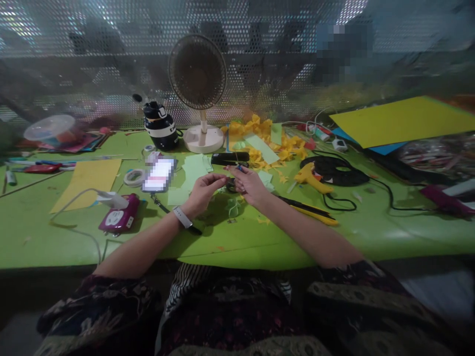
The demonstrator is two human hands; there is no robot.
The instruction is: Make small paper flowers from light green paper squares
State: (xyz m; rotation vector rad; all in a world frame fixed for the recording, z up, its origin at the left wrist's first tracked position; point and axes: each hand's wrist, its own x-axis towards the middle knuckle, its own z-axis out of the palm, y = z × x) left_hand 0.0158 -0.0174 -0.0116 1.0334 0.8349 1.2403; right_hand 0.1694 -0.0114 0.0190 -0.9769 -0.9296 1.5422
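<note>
My left hand, with a pale watch band on its wrist, is pinched closed at the table's middle. Its fingertips meet those of my right hand, which is also closed and shows a bit of blue at the fingers. What either hand grips is too small and dark to make out. Just below them lies a small light green paper shape. Light green paper sheets sit behind my left hand. Beyond the fingers is a black stapler-like object. Yellow paper flowers are heaped behind my right hand.
A yellow glue gun and a yellow-and-black cutter lie to the right. Leftward are a phone, a tape roll and a purple power box with a cable. A fan and a dark bottle stand behind.
</note>
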